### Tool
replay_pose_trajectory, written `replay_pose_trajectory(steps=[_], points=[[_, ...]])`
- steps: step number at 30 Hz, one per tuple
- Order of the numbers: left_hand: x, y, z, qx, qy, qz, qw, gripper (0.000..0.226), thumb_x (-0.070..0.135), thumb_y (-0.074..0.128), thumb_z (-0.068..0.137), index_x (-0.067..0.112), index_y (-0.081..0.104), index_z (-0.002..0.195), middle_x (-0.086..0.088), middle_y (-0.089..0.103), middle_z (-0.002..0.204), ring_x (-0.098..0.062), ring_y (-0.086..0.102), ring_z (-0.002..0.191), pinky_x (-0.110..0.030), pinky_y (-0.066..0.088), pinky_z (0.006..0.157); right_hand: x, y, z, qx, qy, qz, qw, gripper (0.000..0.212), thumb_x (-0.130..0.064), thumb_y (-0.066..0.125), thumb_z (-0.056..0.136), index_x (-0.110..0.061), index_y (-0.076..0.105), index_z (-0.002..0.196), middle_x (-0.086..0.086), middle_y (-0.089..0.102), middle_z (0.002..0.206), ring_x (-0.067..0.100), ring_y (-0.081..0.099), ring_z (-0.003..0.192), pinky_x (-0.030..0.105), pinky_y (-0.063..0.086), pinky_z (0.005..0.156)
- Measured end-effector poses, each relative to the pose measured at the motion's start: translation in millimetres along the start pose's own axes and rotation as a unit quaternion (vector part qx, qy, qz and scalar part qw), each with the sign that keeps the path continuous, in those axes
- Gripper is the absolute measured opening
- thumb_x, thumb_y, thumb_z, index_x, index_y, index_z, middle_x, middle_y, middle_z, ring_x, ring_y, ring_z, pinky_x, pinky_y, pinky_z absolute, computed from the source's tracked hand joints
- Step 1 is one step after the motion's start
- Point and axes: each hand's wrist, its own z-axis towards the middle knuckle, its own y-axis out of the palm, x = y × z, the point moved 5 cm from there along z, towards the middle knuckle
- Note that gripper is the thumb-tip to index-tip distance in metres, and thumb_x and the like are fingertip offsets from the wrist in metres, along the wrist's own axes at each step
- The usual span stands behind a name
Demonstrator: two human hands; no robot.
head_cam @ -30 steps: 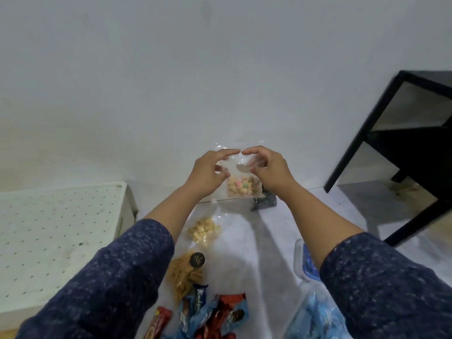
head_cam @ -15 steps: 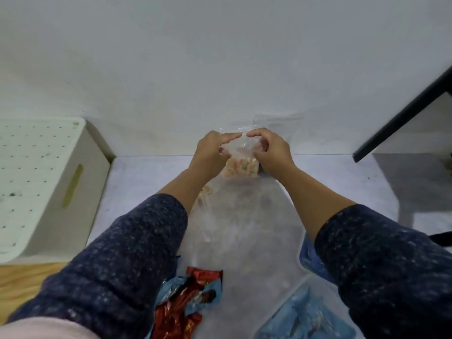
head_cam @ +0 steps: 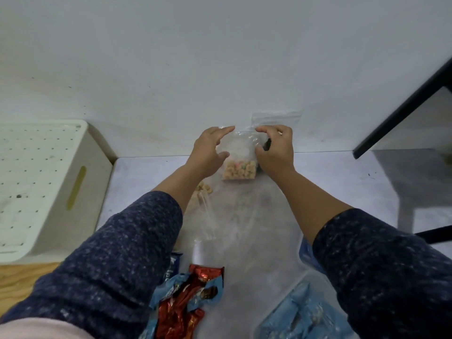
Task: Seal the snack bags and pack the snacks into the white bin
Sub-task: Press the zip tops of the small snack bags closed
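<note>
You held the snack bag point(head_cam: 241, 165) upright above the table point(head_cam: 318, 182), left hand point(head_cam: 208, 152) and right hand point(head_cam: 276, 150) fingers pinching its top corners, likely to align the seal.

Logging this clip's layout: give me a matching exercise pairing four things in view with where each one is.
Things:
1. white bin
2. cereal bag
3. red wrappers
4. black table leg

Places:
A. between the two hands
B. far left, against the wall
C. upper right
D. bottom centre, on the floor

Pairs: 1-B, 2-A, 3-D, 4-C
</note>
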Motion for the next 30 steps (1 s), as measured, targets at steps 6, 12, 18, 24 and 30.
replay_pose_trajectory(steps=[6,12,18,24,30], points=[[-25,-24,-21,0.01,0.011,0.021,1.0,0.057,0.012,0.064,0.087,0.029,0.045,0.138,-0.005,0.042,0.139,-0.02,0.049,0.119,-0.029,0.039,0.104,-11,24,-41,-0.006,0.023,0.003,1.0,0.038,-0.006,0.056,0.081,-0.02,0.062,0.116,0.005,0.044,0.121,0.013,0.048,0.095,0.011,0.032,0.083],[-90,-34,-46,-0.023,-0.004,0.085,0.996,0.057,0.022,0.067,0.086,0.025,0.046,0.139,-0.011,0.041,0.142,-0.023,0.033,0.134,-0.026,0.028,0.106,2,90,-80,-0.111,0.08,-0.016,0.99,0.036,-0.023,0.063,0.084,-0.026,0.058,0.119,0.005,0.053,0.123,0.016,0.053,0.107,0.018,0.034,0.085],[-133,-32,-54,-0.065,-0.069,0.047,0.994,0.057,0.028,0.062,0.089,0.033,0.04,0.141,-0.008,0.02,0.153,-0.02,0.02,0.143,-0.028,0.022,0.112,12,130,-93,-0.128,0.11,-0.021,0.985,0.042,-0.033,0.061,0.086,-0.032,0.051,0.127,0.006,0.045,0.132,0.016,0.049,0.109,0.023,0.036,0.09],[-136,-24,-40,-0.083,-0.062,0.03,0.994,0.055,0.029,0.061,0.09,0.035,0.041,0.14,-0.005,0.031,0.15,-0.023,0.038,0.134,-0.034,0.033,0.111,6,144,-76,-0.129,0.073,-0.024,0.989,0.044,-0.032,0.062,0.086,-0.03,0.051,0.129,0.001,0.05,0.133,0.017,0.044,0.124,0.03,0.038,0.098],[-138,-28,-34,-0.117,-0.075,0.038,0.99,0.055,0.021,0.062,0.087,0.04,0.044,0.136,0.004,0.046,0.143,-0.019,0.042,0.131,-0.029,0.037,0.102,1,152,-69,-0.141,0.067,-0.003,0.988,0.043,-0.021,0.061,0.088,-0.025,0.052,0.13,0.001,0.05,0.13,0.012,0.047,0.116,0.026,0.039,0.097]])
